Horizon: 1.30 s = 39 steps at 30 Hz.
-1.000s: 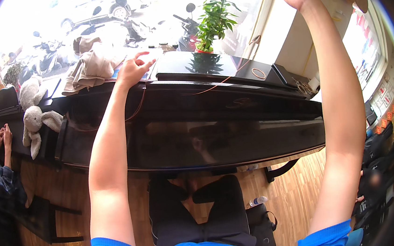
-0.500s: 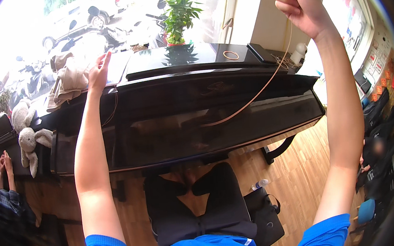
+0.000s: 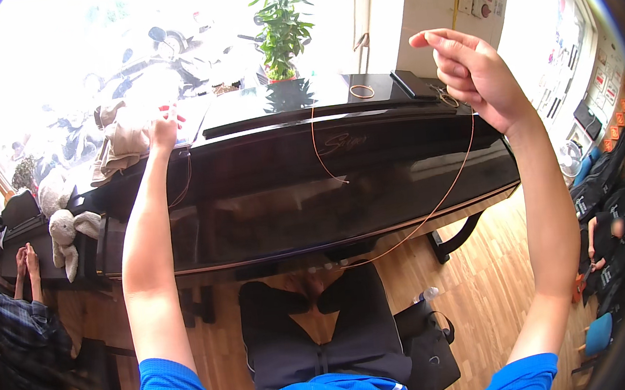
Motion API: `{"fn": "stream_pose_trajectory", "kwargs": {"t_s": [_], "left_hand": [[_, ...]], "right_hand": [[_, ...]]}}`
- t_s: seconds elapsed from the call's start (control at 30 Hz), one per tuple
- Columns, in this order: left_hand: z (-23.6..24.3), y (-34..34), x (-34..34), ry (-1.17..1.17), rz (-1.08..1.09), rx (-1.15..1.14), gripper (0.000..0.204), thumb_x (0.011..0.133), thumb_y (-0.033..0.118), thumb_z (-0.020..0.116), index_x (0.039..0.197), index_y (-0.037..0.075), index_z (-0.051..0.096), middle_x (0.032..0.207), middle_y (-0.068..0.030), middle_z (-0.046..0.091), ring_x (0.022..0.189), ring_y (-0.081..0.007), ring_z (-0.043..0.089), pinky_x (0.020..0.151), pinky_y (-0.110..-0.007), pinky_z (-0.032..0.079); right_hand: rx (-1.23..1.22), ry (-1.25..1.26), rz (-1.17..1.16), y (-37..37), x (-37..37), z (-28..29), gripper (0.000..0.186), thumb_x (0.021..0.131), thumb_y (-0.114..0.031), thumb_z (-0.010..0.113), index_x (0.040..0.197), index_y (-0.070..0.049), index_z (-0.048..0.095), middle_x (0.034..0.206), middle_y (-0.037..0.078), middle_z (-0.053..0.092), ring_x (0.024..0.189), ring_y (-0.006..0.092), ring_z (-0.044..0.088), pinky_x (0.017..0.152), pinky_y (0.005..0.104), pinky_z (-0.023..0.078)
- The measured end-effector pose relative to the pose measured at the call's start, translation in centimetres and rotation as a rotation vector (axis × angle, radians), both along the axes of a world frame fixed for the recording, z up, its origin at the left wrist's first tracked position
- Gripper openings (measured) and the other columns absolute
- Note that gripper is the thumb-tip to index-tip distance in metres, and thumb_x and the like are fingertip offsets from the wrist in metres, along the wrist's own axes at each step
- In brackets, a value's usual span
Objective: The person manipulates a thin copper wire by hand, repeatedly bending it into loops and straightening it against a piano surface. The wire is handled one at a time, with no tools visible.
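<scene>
My right hand [image 3: 472, 81] is raised over the right end of a black upright piano [image 3: 276, 205], its fingers curled in a pinch. A thin copper-pink cord [image 3: 438, 208] runs from below this hand, curving down past the piano's front edge. Over the piano's left top my left hand [image 3: 164, 128] is held out beside a crumpled beige cloth [image 3: 120, 141]. Glare washes out its fingers, so their closing is unclear. A thin cord [image 3: 317, 150] hangs over the piano's front in the middle, and a darker strand [image 3: 187, 180] droops below my left hand.
A small ring [image 3: 361, 92] and a black flat case [image 3: 413, 84] lie on the piano top, near a potted plant [image 3: 280, 31]. At left are a plush rabbit [image 3: 66, 228] and a seated person [image 3: 14, 310]. A black bag [image 3: 431, 355] and bottle [image 3: 428, 294] are by my legs.
My right hand has come down from the upper edge, and its cord now hangs lower. The middle cord over the piano's front has come into sight. My left hand's fingers have shifted from straight up.
</scene>
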<state>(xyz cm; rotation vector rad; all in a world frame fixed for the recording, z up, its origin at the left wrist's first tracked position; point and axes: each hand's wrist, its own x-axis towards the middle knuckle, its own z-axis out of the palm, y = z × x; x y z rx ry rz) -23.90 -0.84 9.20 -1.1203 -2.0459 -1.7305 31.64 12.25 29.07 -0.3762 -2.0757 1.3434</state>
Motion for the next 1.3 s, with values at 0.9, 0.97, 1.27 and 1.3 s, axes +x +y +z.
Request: {"fn": "stream_pose_trajectory", "kwargs": {"t_s": [0.9, 0.97, 1.27, 1.3], "left_hand": [[3.6, -3.0, -1.1, 0.072, 0.069, -0.388, 0.069, 0.098, 0.055, 0.052, 0.137, -0.003, 0.053, 0.124, -0.0223, 0.065, 0.114, -0.0303, 0.063, 0.102, -0.04, 0.044], [3.0, -3.3, -1.0, 0.047, -0.039, -0.457, 0.056, 0.097, 0.04, 0.064, 0.133, -0.003, 0.055, 0.109, -0.0192, 0.071, 0.094, -0.0245, 0.071, 0.09, -0.036, 0.052], [2.0, 0.6, -1.6, -0.005, -0.064, -0.268, 0.033, 0.085, 0.024, 0.081, 0.102, -0.001, 0.068, 0.082, -0.0094, 0.073, 0.07, -0.0137, 0.069, 0.068, -0.029, 0.055], [2.2, 1.4, -2.0, -0.011, -0.071, -0.243, 0.031, 0.084, 0.023, 0.082, 0.099, 0.0, 0.069, 0.081, -0.0088, 0.073, 0.069, -0.0134, 0.069, 0.067, -0.029, 0.055]], "right_hand": [[-0.071, -0.094, 0.057, -1.8, 0.1, -2.8, 0.026, 0.105, -0.021, 0.054, 0.114, 0.0, 0.066, 0.063, -0.01, 0.034, 0.05, -0.0015, 0.027, 0.042, 0.0168, 0.021], [-0.073, -0.101, 0.054, -2.2, -0.3, -3.0, 0.026, 0.105, -0.021, 0.053, 0.114, 0.0, 0.066, 0.063, -0.011, 0.033, 0.05, -0.0015, 0.027, 0.042, 0.0168, 0.021], [-0.094, -0.159, 0.096, -2.9, -1.3, -3.7, 0.026, 0.105, -0.021, 0.054, 0.113, 0.0, 0.067, 0.063, -0.012, 0.033, 0.05, -0.0016, 0.025, 0.043, 0.0174, 0.02], [-0.103, -0.167, 0.087, -2.8, -1.3, -3.8, 0.026, 0.105, -0.021, 0.054, 0.112, 0.0, 0.066, 0.063, -0.012, 0.033, 0.05, -0.0016, 0.025, 0.042, 0.0175, 0.02]]}}
